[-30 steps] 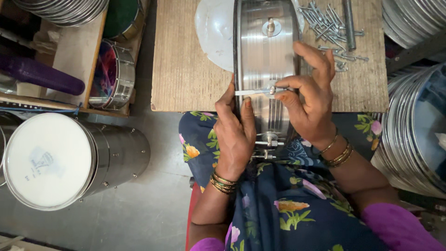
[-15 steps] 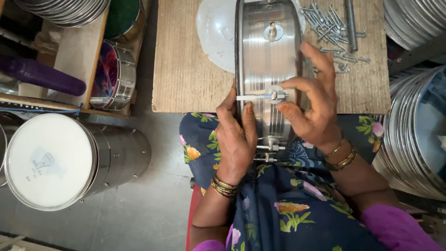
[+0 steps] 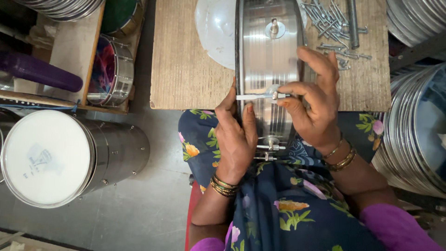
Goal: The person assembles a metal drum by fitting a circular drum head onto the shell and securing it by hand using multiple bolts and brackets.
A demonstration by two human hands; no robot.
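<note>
A small, faint bluish printed mark (image 3: 41, 160) is showing on the white head of the steel drum (image 3: 69, 158) lying at lower left; no packages, signs or screens are showing.

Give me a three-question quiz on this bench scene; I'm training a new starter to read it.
1. True or false: the left hand grips the drum shell at its left rim.
2. What does the right hand pinch against the shell? A) a rod B) a brush C) a cloth
3. Where do the loose rods lie?

Key: 1 true. 2 A, the rod. 3 On the board, right of the shell, near its far edge.
</note>
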